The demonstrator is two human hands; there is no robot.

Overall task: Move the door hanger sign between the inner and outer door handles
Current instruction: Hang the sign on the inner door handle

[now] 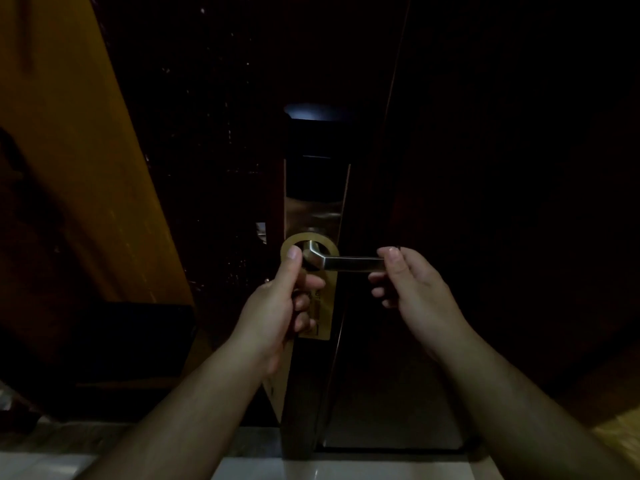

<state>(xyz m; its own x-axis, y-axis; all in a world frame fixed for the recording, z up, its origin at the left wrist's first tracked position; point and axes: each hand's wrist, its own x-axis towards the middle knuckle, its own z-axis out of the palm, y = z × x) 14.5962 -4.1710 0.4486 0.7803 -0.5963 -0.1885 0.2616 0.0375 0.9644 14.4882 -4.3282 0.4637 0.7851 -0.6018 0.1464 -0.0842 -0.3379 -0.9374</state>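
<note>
- The door hanger sign [327, 306] is a flat, gold-tan card with a round loop at its top and a straight tail hanging toward 6 o'clock. There is small print on it, too dim to read.
- Its loop sits around the neck of the door handle [349, 263], against the shiny lock plate [311, 216].
- The left hand [277, 306] pinches the loop at its 9 o'clock side, thumb on the front and fingers curled behind the card.
- The brushed-metal lever runs from its neck toward 3 o'clock. The right hand [415, 289] pinches its free tip, thumb on top and fingers curled beneath.
- The door edge [301, 393] drops toward 6 o'clock, down to the pale floor [346, 469].
- Dark open room lies at 3 o'clock beyond the lever tip. An orange-lit surface [69, 168] stands at 9 o'clock, well apart from the sign.
</note>
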